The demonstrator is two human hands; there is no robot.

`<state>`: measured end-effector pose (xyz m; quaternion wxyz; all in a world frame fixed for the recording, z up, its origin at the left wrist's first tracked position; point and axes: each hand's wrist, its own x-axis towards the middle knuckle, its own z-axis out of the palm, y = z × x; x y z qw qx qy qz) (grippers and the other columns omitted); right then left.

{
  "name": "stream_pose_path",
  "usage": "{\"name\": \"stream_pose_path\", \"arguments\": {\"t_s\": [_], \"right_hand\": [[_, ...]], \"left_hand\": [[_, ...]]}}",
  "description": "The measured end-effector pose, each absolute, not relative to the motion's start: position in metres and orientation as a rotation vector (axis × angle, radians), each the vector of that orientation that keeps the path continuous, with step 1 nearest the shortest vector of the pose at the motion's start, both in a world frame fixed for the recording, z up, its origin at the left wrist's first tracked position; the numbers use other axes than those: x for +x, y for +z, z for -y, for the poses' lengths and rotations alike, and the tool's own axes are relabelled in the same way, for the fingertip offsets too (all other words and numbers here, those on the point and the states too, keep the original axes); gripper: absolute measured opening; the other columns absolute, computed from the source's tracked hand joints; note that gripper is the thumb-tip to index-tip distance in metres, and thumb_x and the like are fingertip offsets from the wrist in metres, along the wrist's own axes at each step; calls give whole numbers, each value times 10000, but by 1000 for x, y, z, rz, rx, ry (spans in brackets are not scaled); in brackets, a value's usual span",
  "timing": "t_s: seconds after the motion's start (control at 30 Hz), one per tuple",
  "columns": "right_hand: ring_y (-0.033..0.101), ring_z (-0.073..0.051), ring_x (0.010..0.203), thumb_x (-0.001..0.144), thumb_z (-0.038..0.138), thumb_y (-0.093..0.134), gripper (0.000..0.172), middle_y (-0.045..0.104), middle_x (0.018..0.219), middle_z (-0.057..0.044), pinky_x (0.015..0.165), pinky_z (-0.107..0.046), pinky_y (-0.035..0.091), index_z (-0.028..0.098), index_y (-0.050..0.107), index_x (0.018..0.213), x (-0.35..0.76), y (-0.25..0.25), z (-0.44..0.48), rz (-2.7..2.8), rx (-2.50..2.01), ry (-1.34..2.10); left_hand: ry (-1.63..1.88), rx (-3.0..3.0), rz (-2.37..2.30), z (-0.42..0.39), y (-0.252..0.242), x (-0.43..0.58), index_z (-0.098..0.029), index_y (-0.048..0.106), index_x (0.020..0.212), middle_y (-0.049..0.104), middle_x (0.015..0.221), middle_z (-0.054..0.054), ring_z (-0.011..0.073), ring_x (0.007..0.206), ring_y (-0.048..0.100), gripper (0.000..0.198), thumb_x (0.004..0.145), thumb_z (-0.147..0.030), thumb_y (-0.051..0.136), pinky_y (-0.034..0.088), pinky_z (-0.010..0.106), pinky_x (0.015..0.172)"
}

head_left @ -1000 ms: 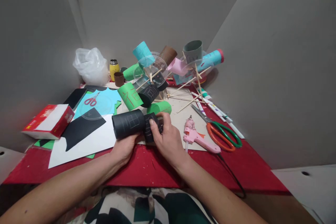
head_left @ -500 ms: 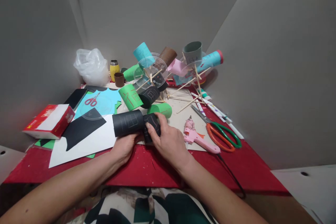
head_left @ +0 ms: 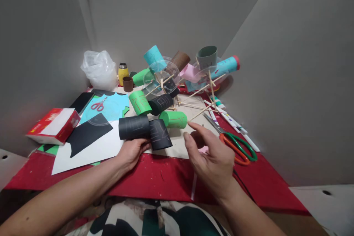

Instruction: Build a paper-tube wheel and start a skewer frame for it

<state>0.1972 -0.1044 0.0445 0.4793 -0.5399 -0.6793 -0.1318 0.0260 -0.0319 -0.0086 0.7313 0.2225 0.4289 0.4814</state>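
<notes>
Black paper forms two tubes at the front of the table: a longer black tube lying almost level, and a tilted black tube close against its right end. The person's left hand sits just below the pair with its fingers running under them; I cannot tell how firmly they close. The right hand has thumb and forefinger apart, the forefinger's tip just beside a green tube. Pink from one glue gun shows in the crook of that hand, which blocks most of it, so I cannot tell whether the hidden fingers grip it. I count three green tubes altogether, the second and third set farther back. Thin wooden sticks crisscross beneath one grey tube. Two pairs of scissors lie out: small red-handled scissors on blue paper, and large scissors right beside the right hand. One red box, one yellow bottle and one plastic bag occupy the left side.
</notes>
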Motion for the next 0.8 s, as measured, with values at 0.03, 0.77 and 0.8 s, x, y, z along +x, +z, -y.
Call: {"name": "stream_pose_path", "arguments": {"t_s": [0.03,0.77,0.8], "right_hand": [[610,-141,620,897,185,589,278,662,782,-24,624,-272,505,195,598,1174,199,48,104,1654,-1278,-343],[410,-272,1351,967,469,431,539,462,1459,-125,1101,-527,330,234,399,1451,205,77,68,1936,-1232,-104],[459,-266,1312,965,444,450,502,510,1416,-116,1087,-512,356,246,434,1427,215,79,66,1788,-1280,-81]], "left_hand": [[1063,491,-947,31,-9,26,-97,719,720,735,810,69,167,732,680,210,527,-14,714,583,269,702],[787,739,-925,20,10,6,-109,714,764,733,784,57,180,710,664,280,487,-88,758,538,281,692],[764,757,-927,18,10,3,-107,708,751,729,767,54,170,684,657,268,488,-88,757,534,274,669]]}}
